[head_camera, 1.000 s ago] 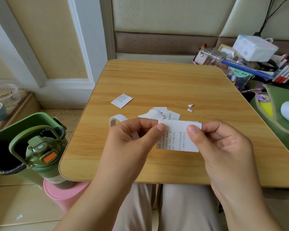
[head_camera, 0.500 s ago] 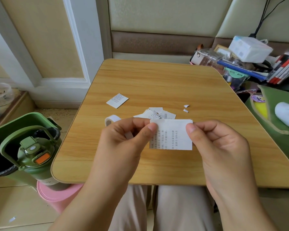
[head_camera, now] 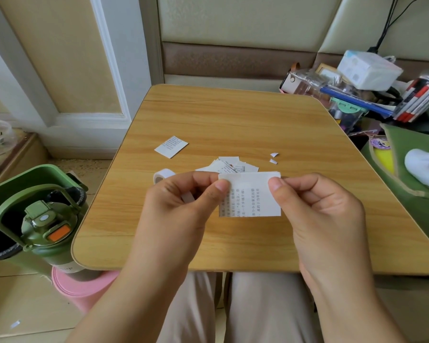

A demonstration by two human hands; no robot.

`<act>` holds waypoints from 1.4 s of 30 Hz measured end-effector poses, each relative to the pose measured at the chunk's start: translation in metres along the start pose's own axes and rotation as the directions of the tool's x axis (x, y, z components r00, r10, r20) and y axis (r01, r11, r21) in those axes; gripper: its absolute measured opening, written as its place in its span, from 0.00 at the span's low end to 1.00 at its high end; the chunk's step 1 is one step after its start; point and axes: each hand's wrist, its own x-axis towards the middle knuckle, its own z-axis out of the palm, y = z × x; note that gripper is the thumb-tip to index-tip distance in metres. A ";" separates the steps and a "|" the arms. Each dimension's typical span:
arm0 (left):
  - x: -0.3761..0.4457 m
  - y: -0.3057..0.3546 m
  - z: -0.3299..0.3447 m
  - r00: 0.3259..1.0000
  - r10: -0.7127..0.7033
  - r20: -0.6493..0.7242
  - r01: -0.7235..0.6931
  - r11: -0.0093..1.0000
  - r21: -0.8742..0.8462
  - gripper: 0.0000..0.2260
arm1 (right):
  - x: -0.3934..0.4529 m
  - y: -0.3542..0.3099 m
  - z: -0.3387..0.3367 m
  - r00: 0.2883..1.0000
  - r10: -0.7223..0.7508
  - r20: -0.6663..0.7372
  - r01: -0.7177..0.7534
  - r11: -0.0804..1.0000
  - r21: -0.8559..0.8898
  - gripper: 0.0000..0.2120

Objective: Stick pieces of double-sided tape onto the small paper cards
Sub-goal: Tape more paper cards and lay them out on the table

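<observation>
White printed paper card (head_camera: 252,196) is held above the wooden table (head_camera: 258,120), pinched at its top corners by left hand (head_camera: 181,206) and right hand (head_camera: 317,209). Just beyond the grip lie a card pile (head_camera: 229,164) and tape roll (head_camera: 162,175).

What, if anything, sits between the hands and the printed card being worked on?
Nothing visible does. The left hand and right hand already pinch the printed card at its two upper corners, above the table. The tape roll lies behind the left hand, partly hidden.
</observation>
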 end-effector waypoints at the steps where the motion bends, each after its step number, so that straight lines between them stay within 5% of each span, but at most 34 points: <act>1: 0.000 0.000 0.000 1.000 0.000 0.002 0.000 1.000 -0.004 0.04 | 0.000 0.000 0.000 1.000 -0.002 0.001 0.002 1.000 -0.001 0.02; 42: 0.053 0.019 0.000 0.998 0.048 0.036 -0.047 0.998 -0.038 0.05 | 0.062 -0.011 0.021 0.987 -0.120 0.109 0.123 0.992 -0.020 0.07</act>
